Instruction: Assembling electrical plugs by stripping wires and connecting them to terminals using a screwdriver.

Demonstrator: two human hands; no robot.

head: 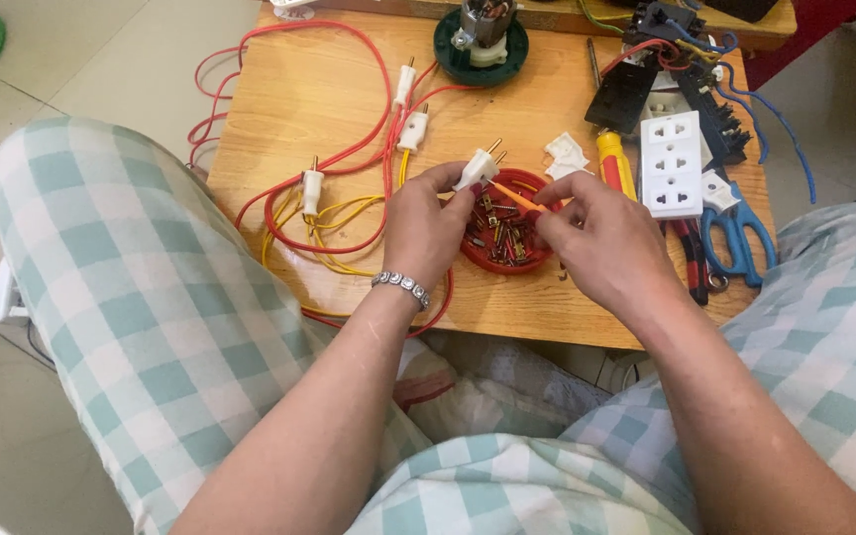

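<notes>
Head view looks down on a low wooden surface (349, 89) between checked-cloth knees. The left hand (426, 226), a beaded bracelet at its wrist, pinches a small white two-pin plug (476, 168) above a round red plastic dish (507, 238) of small brass parts. The right hand (601, 236) grips a thin orange screwdriver (512, 196), its tip touching the plug. Just right of the dish lie a yellow-handled screwdriver (614, 163), a white rectangular three-socket plate (671, 163) and blue-handled scissors (740, 233). Red and yellow wires (334, 213) with more white plugs loop on the left.
</notes>
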